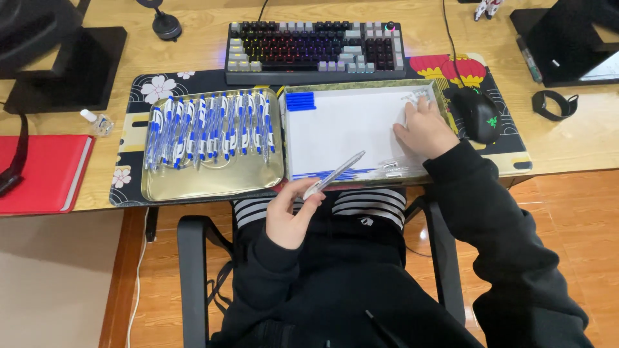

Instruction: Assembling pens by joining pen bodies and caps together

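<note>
Pinching clear pen barrel between left hand fingertips, tip angled far-right; right hand loosely curled on small parts in white tray, grasp unclear.

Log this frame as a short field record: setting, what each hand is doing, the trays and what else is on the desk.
Setting: person seated at a wooden desk, seen from above
Left hand: holds a clear pen barrel near the desk edge
Right hand: rests in the white tray, at small clear parts in its far right corner
White tray also holds: blue caps, far left corner
Gold tray: row of blue and white pens
Behind the trays: backlit keyboard
Right of the trays: black mouse
Far left: red notebook
</note>
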